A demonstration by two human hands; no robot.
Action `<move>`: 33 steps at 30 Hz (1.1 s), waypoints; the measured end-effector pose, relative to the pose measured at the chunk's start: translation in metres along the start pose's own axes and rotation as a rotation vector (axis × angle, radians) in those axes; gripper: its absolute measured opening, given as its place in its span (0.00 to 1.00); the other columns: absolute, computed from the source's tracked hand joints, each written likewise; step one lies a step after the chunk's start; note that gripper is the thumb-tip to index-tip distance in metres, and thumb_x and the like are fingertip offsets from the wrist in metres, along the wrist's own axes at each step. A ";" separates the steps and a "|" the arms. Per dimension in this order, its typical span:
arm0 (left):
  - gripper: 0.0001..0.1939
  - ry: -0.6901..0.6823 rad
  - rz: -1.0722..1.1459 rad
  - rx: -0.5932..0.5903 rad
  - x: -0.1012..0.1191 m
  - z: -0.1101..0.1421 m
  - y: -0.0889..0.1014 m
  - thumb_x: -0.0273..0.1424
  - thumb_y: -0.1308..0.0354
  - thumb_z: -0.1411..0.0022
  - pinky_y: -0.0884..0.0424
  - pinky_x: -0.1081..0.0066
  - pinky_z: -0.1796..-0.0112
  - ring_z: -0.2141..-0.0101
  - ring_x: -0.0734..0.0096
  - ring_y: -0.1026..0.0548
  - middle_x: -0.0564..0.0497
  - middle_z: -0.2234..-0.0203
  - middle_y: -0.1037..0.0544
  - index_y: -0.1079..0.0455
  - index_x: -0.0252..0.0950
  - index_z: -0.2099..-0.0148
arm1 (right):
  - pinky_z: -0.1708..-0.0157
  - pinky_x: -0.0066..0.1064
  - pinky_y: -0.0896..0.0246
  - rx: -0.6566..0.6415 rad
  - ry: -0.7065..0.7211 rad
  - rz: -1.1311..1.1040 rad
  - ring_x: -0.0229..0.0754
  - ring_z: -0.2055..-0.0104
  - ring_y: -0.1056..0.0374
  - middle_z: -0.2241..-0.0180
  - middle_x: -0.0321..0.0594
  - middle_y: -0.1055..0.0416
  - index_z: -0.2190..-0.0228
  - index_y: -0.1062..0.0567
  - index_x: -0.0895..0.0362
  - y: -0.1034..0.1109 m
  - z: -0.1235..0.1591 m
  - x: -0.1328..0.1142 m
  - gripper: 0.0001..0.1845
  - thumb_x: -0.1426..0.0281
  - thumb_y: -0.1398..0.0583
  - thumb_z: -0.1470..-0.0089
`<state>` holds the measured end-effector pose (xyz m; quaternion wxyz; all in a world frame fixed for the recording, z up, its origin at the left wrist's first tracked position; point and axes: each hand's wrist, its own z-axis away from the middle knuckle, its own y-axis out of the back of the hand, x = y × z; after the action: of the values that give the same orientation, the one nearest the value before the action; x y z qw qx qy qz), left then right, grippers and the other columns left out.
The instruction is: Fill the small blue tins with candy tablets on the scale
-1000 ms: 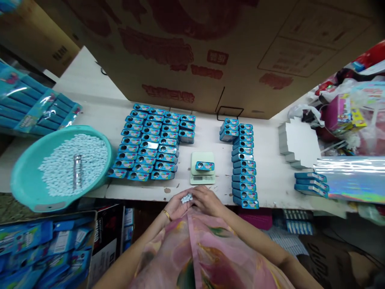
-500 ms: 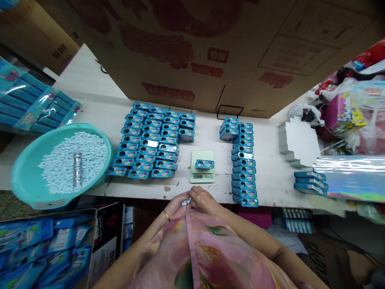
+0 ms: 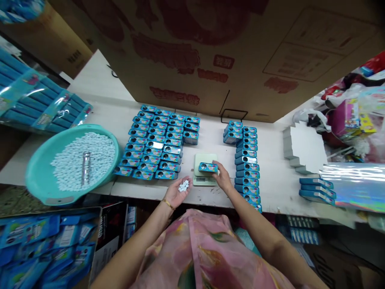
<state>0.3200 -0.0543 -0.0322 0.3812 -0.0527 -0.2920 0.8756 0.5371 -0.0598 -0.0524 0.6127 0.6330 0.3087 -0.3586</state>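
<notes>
My left hand point(image 3: 177, 193) is turned palm up near the table's front edge, with several pale blue candies point(image 3: 183, 185) lying in its cupped palm. A small blue candy box point(image 3: 207, 167) with a round dark patch on its top rests on a pale kitchen scale point(image 3: 205, 157). At the right end of that box is my right hand point(image 3: 223, 176), its thumb and fingers around the end. The scale's display faces me, too blurred to read.
To the left, a turquoise basin point(image 3: 36, 176) holds many pale candies and a clear scoop-like tube point(image 3: 86, 168). Blue boxes stand in rows left point(image 3: 152, 144) and right point(image 3: 246, 160) of the scale. A large cardboard carton point(image 3: 186, 52) rises behind; white card stacks point(image 3: 306, 148) lie right.
My hands have parted. The left has moved up with the candies, its palm now open to view; the right has reached forward and taken hold of the box on the scale.
</notes>
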 end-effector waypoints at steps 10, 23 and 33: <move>0.10 -0.043 0.050 -0.050 0.006 -0.021 -0.023 0.27 0.53 0.45 0.32 0.70 0.73 0.76 0.71 0.29 0.46 0.78 0.27 0.32 0.28 0.69 | 0.60 0.39 0.50 -0.304 0.458 0.642 0.47 0.58 0.45 0.60 0.45 0.37 0.51 0.40 0.56 0.010 0.002 -0.098 0.22 0.73 0.49 0.49; 0.09 -0.025 0.051 -0.060 0.003 -0.023 -0.030 0.25 0.53 0.45 0.31 0.70 0.73 0.75 0.71 0.29 0.46 0.78 0.27 0.32 0.28 0.70 | 0.60 0.40 0.50 -0.272 0.337 0.634 0.49 0.58 0.46 0.59 0.46 0.37 0.51 0.40 0.56 0.021 0.009 -0.087 0.22 0.72 0.48 0.49; 0.08 -0.018 0.041 -0.007 0.005 -0.014 -0.013 0.25 0.52 0.45 0.29 0.72 0.71 0.72 0.70 0.28 0.42 0.76 0.27 0.33 0.27 0.71 | 0.64 0.32 0.42 -0.058 -0.031 -0.167 0.39 0.65 0.39 0.67 0.38 0.36 0.62 0.39 0.58 -0.001 -0.014 -0.020 0.15 0.70 0.46 0.55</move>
<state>0.3290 -0.0369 -0.0356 0.3605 -0.0521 -0.2971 0.8826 0.5265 -0.0446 -0.0366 0.6034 0.5815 0.3609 -0.4093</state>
